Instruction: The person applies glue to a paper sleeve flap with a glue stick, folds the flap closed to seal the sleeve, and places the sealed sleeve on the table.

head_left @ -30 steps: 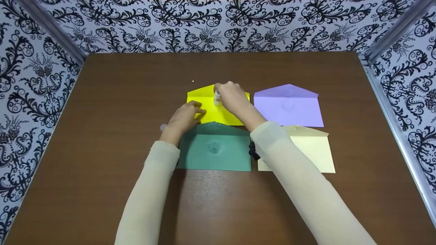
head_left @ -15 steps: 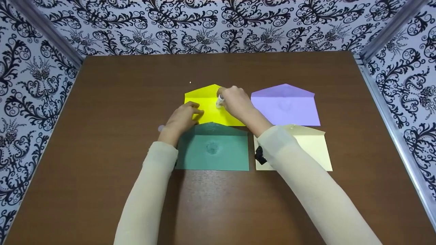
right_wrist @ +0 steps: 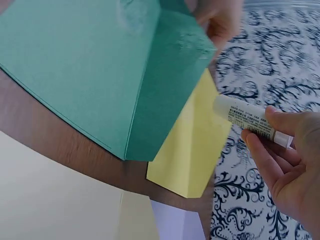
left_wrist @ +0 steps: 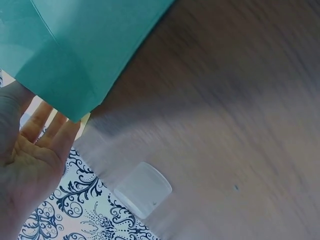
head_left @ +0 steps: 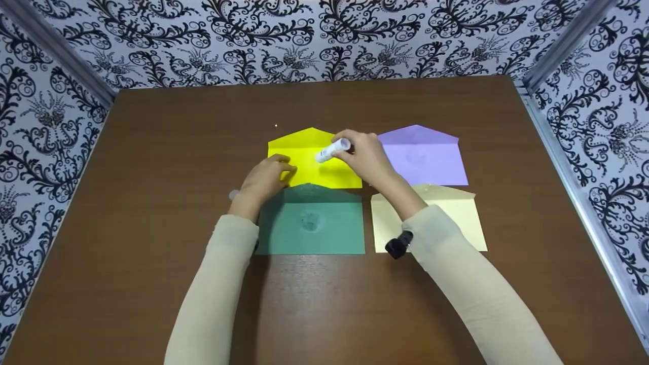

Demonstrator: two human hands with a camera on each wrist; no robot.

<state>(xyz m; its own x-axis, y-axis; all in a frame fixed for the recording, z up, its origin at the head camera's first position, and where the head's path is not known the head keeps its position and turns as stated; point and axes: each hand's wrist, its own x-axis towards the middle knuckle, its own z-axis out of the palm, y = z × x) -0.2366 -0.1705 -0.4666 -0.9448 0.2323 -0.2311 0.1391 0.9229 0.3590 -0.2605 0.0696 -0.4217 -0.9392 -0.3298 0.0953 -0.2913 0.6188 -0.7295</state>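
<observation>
Right hand [head_left: 369,154] pinching a white cylindrical plastic glue stick [head_left: 332,150] over a bright yellow paper envelope [head_left: 337,175].
I see fingertips and thumb clamped on the tube near one end; it tilts, its blunt far end toward the yellow paper, and I cannot tell whether they touch. Small dark print and a barcode mark its side. The left hand [head_left: 264,178] rests on the yellow envelope's left part, fingers loosely extended and holding nothing. Nearer the person, I get a green paper envelope [head_left: 312,233] with smudged patches on body and flap; to the right, a lilac paper envelope [head_left: 426,165] and a cream paper envelope [head_left: 456,215], all flaps unfolded on the brown wooden table [head_left: 167,177].
</observation>
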